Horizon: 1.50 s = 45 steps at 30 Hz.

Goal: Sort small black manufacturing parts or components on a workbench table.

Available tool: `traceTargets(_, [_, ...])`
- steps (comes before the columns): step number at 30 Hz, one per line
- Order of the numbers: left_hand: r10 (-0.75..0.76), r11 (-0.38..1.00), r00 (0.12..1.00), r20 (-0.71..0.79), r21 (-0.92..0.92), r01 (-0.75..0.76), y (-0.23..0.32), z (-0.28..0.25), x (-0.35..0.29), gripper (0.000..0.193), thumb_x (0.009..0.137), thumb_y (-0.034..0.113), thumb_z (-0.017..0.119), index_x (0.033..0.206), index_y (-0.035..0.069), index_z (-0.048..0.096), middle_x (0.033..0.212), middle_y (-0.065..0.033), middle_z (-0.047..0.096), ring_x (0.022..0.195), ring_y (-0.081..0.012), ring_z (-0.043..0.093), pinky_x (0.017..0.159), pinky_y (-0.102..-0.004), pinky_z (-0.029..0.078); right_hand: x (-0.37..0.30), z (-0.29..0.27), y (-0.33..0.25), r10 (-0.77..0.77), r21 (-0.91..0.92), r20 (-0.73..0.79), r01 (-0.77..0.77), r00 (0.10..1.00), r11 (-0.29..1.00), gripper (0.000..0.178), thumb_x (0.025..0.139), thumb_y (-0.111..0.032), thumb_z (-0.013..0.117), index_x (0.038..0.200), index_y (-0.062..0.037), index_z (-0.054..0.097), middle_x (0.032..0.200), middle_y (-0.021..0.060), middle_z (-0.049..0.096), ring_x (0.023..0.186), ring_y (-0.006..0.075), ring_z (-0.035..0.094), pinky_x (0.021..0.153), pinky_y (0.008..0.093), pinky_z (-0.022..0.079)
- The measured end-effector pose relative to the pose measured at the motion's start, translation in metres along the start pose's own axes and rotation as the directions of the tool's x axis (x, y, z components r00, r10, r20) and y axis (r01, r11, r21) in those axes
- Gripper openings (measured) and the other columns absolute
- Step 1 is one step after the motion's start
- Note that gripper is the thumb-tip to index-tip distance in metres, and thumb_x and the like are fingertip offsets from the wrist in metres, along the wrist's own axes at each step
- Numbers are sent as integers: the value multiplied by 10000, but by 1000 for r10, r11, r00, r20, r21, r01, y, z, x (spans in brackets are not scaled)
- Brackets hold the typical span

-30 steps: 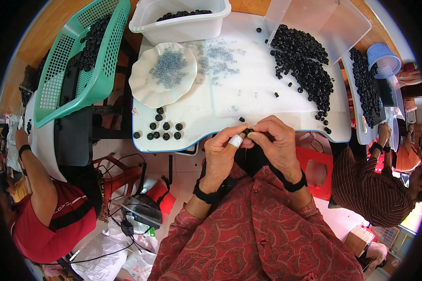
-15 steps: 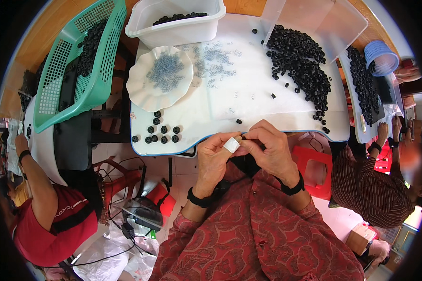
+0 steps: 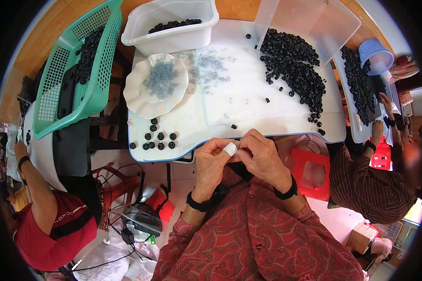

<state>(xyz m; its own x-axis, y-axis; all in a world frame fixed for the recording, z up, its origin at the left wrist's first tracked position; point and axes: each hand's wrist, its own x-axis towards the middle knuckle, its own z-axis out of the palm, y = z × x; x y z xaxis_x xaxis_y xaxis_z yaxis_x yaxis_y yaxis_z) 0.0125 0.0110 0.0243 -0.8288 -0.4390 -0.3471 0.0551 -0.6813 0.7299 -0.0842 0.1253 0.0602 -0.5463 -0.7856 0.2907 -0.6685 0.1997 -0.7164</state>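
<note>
My left hand [image 3: 210, 165] and my right hand [image 3: 264, 160] meet fingertip to fingertip just off the table's near edge. Both are closed in a pinch, and what lies between the fingers is too hidden to name. A white wrap [image 3: 230, 149] covers part of my left thumb. Closest to them on the white table [image 3: 262, 119] lies one small black part [image 3: 234, 126]. Several round black parts [image 3: 160, 136] stand grouped at the front left corner. Small clear bluish pieces [image 3: 163, 78] are heaped on a scalloped white plate [image 3: 135, 100], with more scattered beside it.
A large pile of black parts [image 3: 293, 65] spreads from a tipped clear bin [image 3: 309, 23] at the right. Behind the plate stands a white tub [image 3: 173, 42], and further left a green basket [image 3: 96, 105]. Co-workers sit on both sides; a red stool [image 3: 309, 171] is at right.
My hands stay pinched together at the table edge, the fingers shifting slightly. The whole view has tilted a little. At the far right, a co-worker's hands have moved.
</note>
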Motion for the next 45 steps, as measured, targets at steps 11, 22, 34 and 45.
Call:
traceTargets(11, [149,983,989,-5,105,-147,-9,-2,3,145,913,7,598,1046,-38,635,925,-85,677,768,-121,650,700,-244,569,0,-1,-6,138,162,17,-139,990,977,112,799,14,635,908,-11,631,809,125,569,680,288,601,582,348,472])
traceTargets(22, [181,982,983,4,-58,-181,-1,-9,5,176,929,29,574,1090,-40,598,912,-92,622,728,-98,565,760,-333,587,1,2,-5,164,249,-121,-130,979,960,143,840,48,622,968,-3,663,852,76,604,684,127,637,577,247,487])
traceTargets(34, [173,948,958,230,-302,-99,4,-9,2,253,948,96,581,1169,-27,588,976,-69,611,845,-105,571,847,-284,503,0,22,-14,233,509,-44,-179,972,842,388,935,-162,600,1233,56,480,929,133,586,712,159,593,619,273,465])
traceTargets(45, [132,974,982,134,-201,-104,-11,2,4,209,921,-22,514,1113,-17,599,1046,-47,617,952,-121,584,865,-264,478,7,35,-10,328,341,-24,-300,944,891,343,951,-259,578,1110,40,523,873,168,639,740,246,623,668,326,485])
